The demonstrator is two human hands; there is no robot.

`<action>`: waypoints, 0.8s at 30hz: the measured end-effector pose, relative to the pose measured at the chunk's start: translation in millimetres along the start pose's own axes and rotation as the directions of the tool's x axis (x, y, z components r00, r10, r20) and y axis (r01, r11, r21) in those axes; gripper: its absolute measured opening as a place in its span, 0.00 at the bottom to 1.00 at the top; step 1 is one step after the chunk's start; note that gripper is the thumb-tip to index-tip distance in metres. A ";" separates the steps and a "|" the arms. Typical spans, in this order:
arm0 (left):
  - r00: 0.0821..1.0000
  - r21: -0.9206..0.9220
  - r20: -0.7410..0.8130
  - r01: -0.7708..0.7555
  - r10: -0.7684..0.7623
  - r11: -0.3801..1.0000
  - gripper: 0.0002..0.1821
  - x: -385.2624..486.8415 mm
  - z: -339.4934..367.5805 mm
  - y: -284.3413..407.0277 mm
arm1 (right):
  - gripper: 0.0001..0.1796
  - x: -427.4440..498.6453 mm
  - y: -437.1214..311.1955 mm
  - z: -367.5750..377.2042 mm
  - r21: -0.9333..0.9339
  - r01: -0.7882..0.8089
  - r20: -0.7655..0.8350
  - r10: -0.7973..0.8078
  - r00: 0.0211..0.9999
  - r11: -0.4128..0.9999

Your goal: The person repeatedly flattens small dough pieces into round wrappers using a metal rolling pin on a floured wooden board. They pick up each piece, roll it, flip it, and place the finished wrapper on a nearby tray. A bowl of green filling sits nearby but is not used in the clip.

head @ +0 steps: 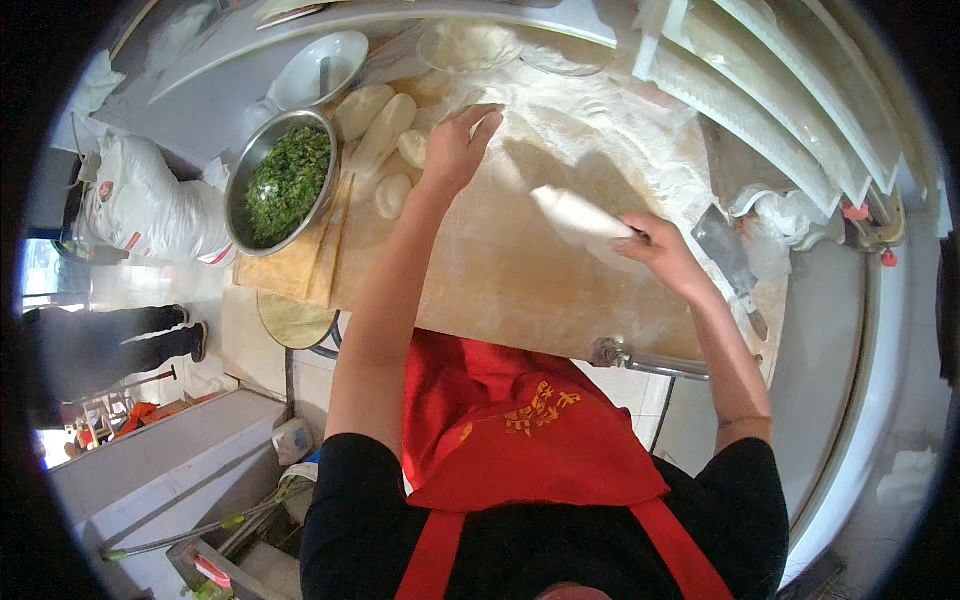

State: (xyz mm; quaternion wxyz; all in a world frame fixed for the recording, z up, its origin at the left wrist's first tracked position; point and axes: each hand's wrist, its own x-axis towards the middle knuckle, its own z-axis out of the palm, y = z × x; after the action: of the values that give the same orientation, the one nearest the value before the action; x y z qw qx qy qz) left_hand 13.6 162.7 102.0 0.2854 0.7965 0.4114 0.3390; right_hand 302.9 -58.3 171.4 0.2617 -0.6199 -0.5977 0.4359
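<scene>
My right hand (pixel 660 251) grips the dark end of a pale, elongated, blade-like thing (pixel 577 214), held above the wooden board (pixel 517 277). Glare or flour whitens it, so its exact kind is unclear. Over the far left of the board my left hand (pixel 459 146) has thumb and fingers apart, and I see nothing in it. Just left of that hand lie pieces of dough: a long one (pixel 386 135), a thick one (pixel 363 111), a small one partly hidden by the hand (pixel 413 147) and a round one (pixel 394 196). Loose flour (pixel 592 120) covers the board's far side.
A steel bowl (pixel 232 187) of chopped greens stands at the board's left, beside chopsticks (pixel 341 240). Behind it is a white bowl (pixel 349 56). A broad metal blade with a handle (pixel 724 251) lies on the right. White trays (pixel 750 112) rise far right. Another person's legs (pixel 157 334) show left.
</scene>
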 end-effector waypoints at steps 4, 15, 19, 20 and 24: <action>0.976 -0.277 0.208 0.114 -0.056 0.954 0.28 -21.1 -30.3 34.9 | 0.18 61.5 -19.1 13.4 -0.170 0.078 0.261 -0.031 0.965 0.982; 0.982 0.365 0.033 -0.185 0.186 0.912 0.20 -99.8 -9.3 38.6 | 0.27 115.8 -1.7 61.6 -0.540 0.370 0.072 -0.396 0.915 0.756; 0.983 0.277 0.014 -0.181 0.185 0.944 0.21 -146.7 24.1 40.7 | 0.28 76.7 38.3 79.2 -0.558 0.282 0.004 -0.337 0.941 0.780; 0.986 0.266 -0.016 -0.153 0.163 0.952 0.22 -154.1 29.4 43.7 | 0.28 67.6 44.9 80.5 -0.596 0.234 -0.019 -0.305 0.952 0.768; 0.988 0.253 0.030 -0.152 0.150 0.955 0.21 -170.1 36.6 61.7 | 0.26 31.7 53.6 84.8 -0.730 0.230 -0.019 -0.355 0.935 0.643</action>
State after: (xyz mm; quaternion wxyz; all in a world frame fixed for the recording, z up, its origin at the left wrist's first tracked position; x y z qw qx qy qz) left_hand -3.0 -18.9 73.1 0.1562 0.8573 0.3880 0.3001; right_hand 255.0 -52.2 77.9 0.1131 -0.6001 -0.7890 0.0685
